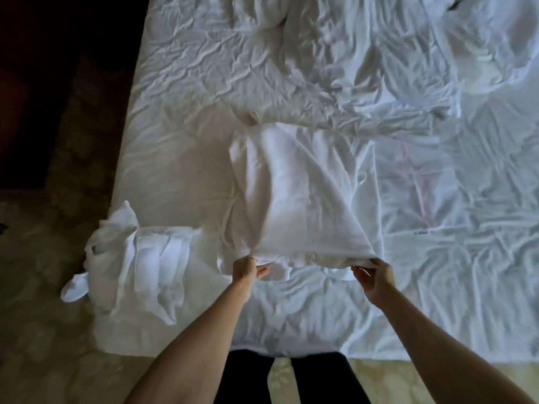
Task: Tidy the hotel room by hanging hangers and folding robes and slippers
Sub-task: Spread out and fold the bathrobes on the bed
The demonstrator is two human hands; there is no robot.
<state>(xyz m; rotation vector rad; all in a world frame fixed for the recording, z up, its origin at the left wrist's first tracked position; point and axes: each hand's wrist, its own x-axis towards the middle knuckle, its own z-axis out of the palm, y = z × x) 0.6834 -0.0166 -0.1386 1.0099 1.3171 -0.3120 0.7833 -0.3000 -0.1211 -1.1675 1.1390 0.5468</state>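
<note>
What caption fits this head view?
Both hands, left and right, lift the near edge of a white robe on the bed.

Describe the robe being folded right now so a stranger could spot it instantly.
Start at the wrinkled white bed. Near its foot edge lies a white robe, its near hem pinched by the left hand and right hand. Unlike the other robe draped over the bed's left corner, this one is smooth.
</note>
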